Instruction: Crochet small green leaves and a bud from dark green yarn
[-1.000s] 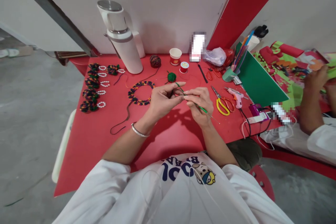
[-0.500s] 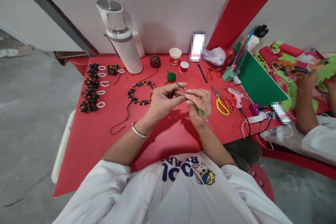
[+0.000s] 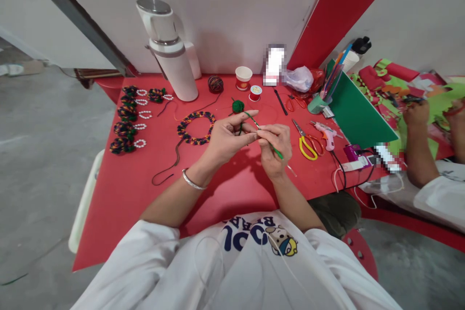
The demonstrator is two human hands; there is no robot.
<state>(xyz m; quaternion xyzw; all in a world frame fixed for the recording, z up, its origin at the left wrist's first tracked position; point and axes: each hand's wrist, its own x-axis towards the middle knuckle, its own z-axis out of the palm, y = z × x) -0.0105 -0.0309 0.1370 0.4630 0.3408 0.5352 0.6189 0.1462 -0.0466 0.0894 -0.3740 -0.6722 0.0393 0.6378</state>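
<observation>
My two hands meet above the middle of the red table point(image 3: 123, 189). My right hand point(image 3: 275, 147) is closed in a pinch on a thin crochet hook with a green grip point(image 3: 279, 153). My left hand point(image 3: 227, 136), a silver bangle on its wrist, pinches the green yarn point(image 3: 250, 118) at the hook's tip, with the forefinger stretched out. The yarn runs back to a small green ball point(image 3: 238, 105) lying just behind my hands.
A crocheted multicoloured ring point(image 3: 196, 127) and several flower pieces with bead loops point(image 3: 128, 123) lie to the left. A white flask point(image 3: 169, 51), paper cup point(image 3: 243, 77), thread spool point(image 3: 255, 92), yellow scissors point(image 3: 305, 143) and glue gun point(image 3: 326, 133) surround my hands. Another person's hands point(image 3: 417, 114) handle green paper at right.
My right hand has drawn slightly back and left with the hook, and my left forefinger has lifted. The other person's hands have shifted left over their paper.
</observation>
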